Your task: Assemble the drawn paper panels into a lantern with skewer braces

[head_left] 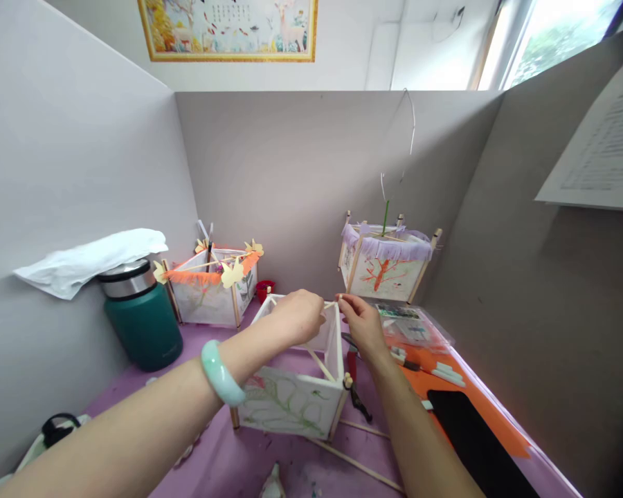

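A box-shaped paper lantern [291,404] with wooden corner posts stands in front of me, its near side painted with green leafy stems. My left hand [300,317] is closed over its open top, with the fingertips turned away. Whatever those fingers hold is hidden. At the far right corner, my right hand [362,324] pinches the top of the lantern's frame between thumb and finger. Inside, a thin wooden stick [320,364] slants from below my left hand to the near right corner.
At the back stand an orange-fringed lantern [208,301] and a purple-fringed lantern [389,273]. A green bottle [144,325] is at left. Pliers [360,402] and loose sticks [353,462] lie near the lantern. A black phone-like slab [477,443] rests on orange paper [506,423] at right.
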The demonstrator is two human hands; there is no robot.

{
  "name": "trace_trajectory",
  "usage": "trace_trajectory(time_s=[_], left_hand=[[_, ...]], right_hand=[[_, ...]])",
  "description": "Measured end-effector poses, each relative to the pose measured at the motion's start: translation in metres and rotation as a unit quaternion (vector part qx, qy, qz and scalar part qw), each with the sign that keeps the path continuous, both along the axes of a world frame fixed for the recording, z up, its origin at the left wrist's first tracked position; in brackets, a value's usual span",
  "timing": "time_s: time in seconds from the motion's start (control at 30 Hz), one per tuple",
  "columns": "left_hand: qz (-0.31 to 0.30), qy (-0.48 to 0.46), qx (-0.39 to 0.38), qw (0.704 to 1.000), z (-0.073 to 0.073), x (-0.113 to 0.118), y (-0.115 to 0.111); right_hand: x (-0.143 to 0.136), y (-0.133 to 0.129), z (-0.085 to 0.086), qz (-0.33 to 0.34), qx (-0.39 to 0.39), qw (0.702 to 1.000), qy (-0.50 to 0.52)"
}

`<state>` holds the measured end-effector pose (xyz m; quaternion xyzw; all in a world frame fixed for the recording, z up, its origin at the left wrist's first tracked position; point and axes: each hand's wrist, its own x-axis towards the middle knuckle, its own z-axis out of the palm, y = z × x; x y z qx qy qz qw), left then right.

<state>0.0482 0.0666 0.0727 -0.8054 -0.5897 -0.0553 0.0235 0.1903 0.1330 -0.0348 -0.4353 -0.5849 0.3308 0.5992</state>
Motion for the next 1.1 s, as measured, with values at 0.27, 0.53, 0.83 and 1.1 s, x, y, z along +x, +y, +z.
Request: trace_trajectory(time_s=[0.27,0.53,0.83,1.1], left_hand=[[-0.006,0.033,-0.007,0.999,-0.0081,0.0050,0.0058],[-0.036,0.059,-0.021,0.997,-0.0047,0.0026,0.0101],[-0.039,0.067,-0.030,0.997,-0.0027,0.0053,0.0097],[-0.034,0.066,-0.030,0.997,-0.0037,0.0067,0.0120]], right_hand=[[-0.0039,0.0025,-0.0021,-0.010,0.001,1.000,0.002],[-0.0046,-0.0010,0.0002,0.000,-0.007,1.000,0.012],[-0.0067,-0.0038,0.0030,0.014,-0.020,0.999,0.039],[-0.0077,-0.0057,0.0039,0.016,-0.019,0.998,0.052]])
